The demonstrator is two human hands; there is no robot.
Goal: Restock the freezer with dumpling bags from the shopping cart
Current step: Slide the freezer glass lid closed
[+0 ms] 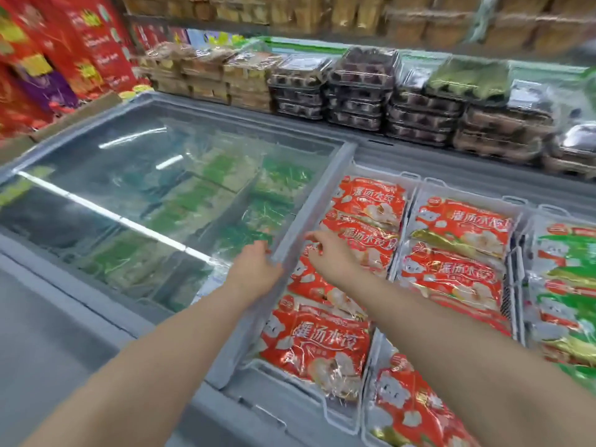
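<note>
A chest freezer [371, 156] lies below me with its sliding glass lid [309, 221] pushed to the left. My left hand [254, 269] grips the grey frame edge of that lid. My right hand [329, 253] reaches into the open section, fingers spread, hovering over or touching the red dumpling bags [322, 343] stacked in a white wire basket [342, 414]. More red dumpling bags [458, 253] fill the basket to the right, and green dumpling bags [567, 285] lie at the far right. Green bags [225, 201] show under the glass. No shopping cart is in view.
Stacked clear trays of pastries and cakes [354, 95] line the ledge behind the freezer. Red gift boxes [58, 50] stand at the far left. A shelf of packaged goods [322, 11] runs above. The picture is blurred from head motion.
</note>
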